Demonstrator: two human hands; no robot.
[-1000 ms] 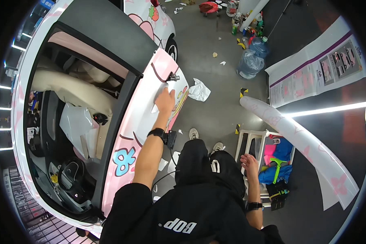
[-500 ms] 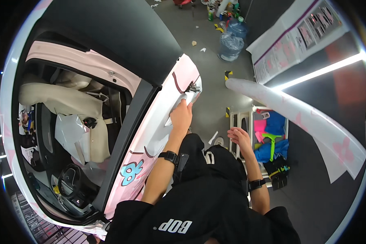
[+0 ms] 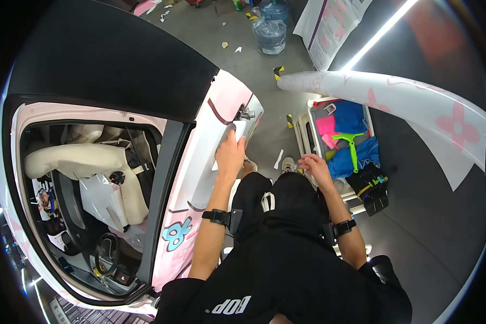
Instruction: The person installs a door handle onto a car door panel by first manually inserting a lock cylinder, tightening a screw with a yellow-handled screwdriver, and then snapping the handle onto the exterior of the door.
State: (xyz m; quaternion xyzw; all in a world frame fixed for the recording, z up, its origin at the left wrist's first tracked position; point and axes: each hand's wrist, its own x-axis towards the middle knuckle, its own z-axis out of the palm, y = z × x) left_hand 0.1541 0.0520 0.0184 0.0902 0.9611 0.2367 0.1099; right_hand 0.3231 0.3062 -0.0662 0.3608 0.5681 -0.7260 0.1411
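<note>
My left hand [image 3: 230, 156] is against the pink and white side of the car door [image 3: 200, 178], its index finger pointing toward a bare metal lock cylinder [image 3: 247, 114]. Beneath and beside the fingers lies a long white piece [image 3: 240, 127], perhaps the door handle or a strip of film. A small grey patch shows at the fingertip; my hand hides what the fingers close on. My right hand [image 3: 315, 168] hangs loosely in the air, fingers slightly bent and apart with nothing visible in them, near the white cart [image 3: 303, 127].
On the cart are blue cloths [image 3: 350, 116], pink pieces [image 3: 326, 125] and a green squeegee [image 3: 353, 148]. A curled sheet of patterned film [image 3: 410, 92] spans the right side. Large water bottles [image 3: 270, 38] stand farther off. The car's window opening [image 3: 156, 162] is at left.
The view has shifted, so the cart and film appear higher. My left hand stays at the same place on the door. The fingers of my right hand have bent a little more.
</note>
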